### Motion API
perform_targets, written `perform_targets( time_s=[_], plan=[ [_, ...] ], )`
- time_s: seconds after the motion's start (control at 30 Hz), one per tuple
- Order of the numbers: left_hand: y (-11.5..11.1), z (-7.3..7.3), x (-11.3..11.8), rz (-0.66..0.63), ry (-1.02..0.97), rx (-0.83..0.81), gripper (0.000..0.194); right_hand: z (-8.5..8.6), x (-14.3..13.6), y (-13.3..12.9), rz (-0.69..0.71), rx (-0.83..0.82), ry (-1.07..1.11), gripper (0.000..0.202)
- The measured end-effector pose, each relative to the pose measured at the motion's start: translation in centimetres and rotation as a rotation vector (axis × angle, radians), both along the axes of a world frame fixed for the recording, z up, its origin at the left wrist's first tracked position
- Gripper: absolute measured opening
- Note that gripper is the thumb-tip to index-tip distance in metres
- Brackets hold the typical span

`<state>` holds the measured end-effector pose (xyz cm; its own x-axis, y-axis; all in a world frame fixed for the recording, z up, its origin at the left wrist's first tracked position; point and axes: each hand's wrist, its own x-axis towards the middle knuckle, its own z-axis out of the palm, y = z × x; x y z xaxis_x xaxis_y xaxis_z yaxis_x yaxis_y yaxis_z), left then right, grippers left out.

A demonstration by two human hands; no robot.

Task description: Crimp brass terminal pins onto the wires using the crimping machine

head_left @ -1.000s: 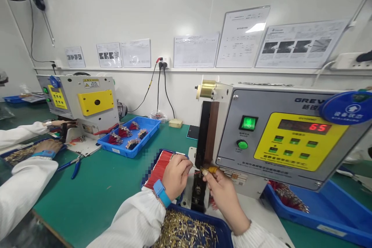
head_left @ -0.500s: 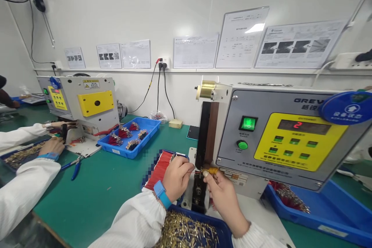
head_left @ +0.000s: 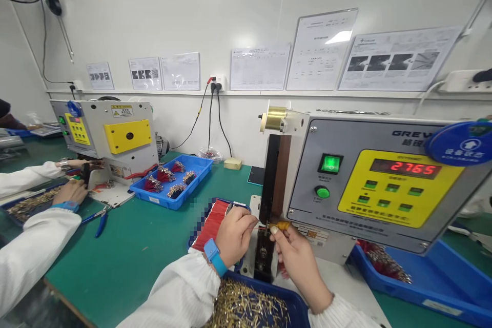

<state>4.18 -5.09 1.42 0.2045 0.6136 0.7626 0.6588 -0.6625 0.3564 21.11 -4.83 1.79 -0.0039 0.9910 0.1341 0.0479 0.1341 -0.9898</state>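
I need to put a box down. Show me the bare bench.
Bare green bench lies between the blue pliers, the blue tray of red wires and the left hand. It is crowded at the machine, where the right hand works above the terminal tray.

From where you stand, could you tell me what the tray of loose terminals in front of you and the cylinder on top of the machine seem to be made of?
The tray looks like moulded blue plastic: uniform colour, soft sheen. The loose terminals in it look like brass-coloured metal, thin and glinting. The cylinder seems to be polished brass or brass-plated metal, with a bright golden, mirror-like shine.
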Motion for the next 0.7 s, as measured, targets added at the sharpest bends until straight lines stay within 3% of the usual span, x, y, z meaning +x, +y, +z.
perform_targets(
  time_s=[0.7],
  plan=[
    [-0.13,0.02,0.08,0.001,0.027,0.011,0.020,-0.37,-0.02,-0.09,-0.011,-0.003,-0.029,0.039]
  ],
)
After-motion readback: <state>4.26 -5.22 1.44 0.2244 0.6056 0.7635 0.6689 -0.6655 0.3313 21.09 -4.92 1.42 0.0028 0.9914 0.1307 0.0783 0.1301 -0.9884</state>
